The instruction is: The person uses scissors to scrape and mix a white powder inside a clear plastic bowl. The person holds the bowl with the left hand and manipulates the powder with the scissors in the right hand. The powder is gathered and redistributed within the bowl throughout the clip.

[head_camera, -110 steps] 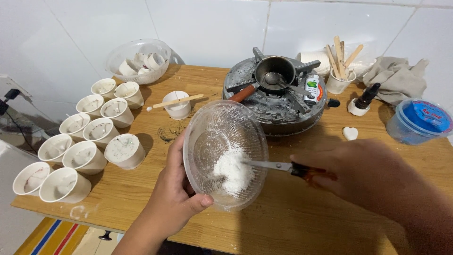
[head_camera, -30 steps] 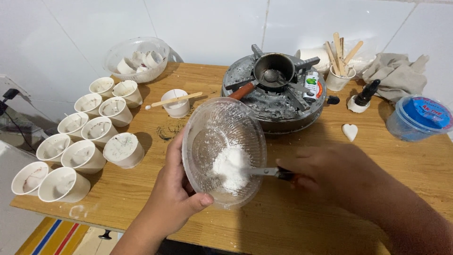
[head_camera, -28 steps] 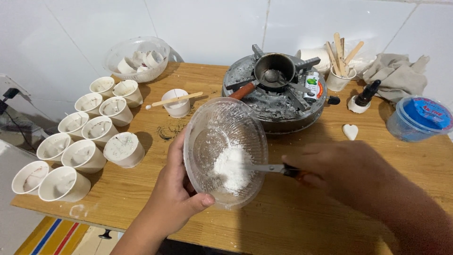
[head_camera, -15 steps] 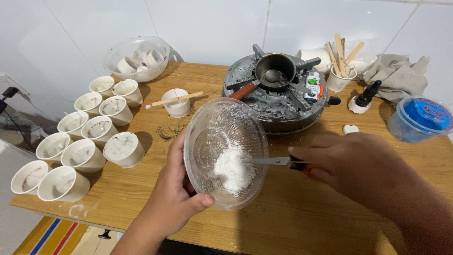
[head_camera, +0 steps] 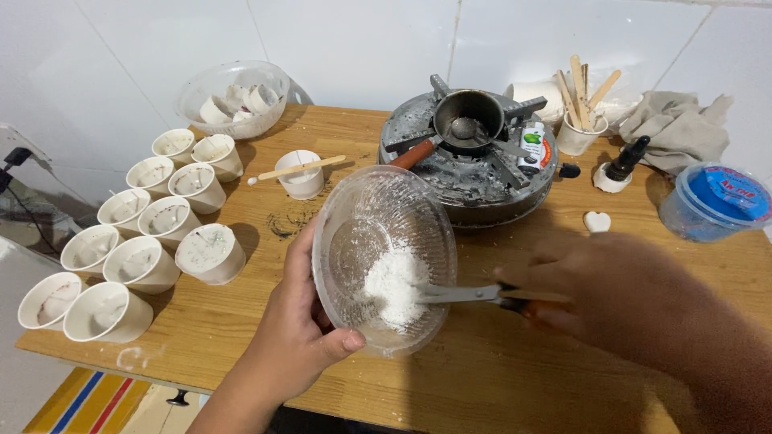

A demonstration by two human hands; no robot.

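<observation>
My left hand (head_camera: 293, 337) grips the rim of the tilted clear bowl (head_camera: 384, 259) above the wooden table (head_camera: 482, 378). My right hand (head_camera: 611, 293) is closed on the knife (head_camera: 462, 294) — long axis horizontal, blade in the white powder (head_camera: 394, 283).

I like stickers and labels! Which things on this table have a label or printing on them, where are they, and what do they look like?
Small bottle: lying on the grey stove's right side; green, white and red label.
Blue tub: far right of the table; round, clear blue, with a blue lid printed in red and white.
No screens or signs show.
</observation>
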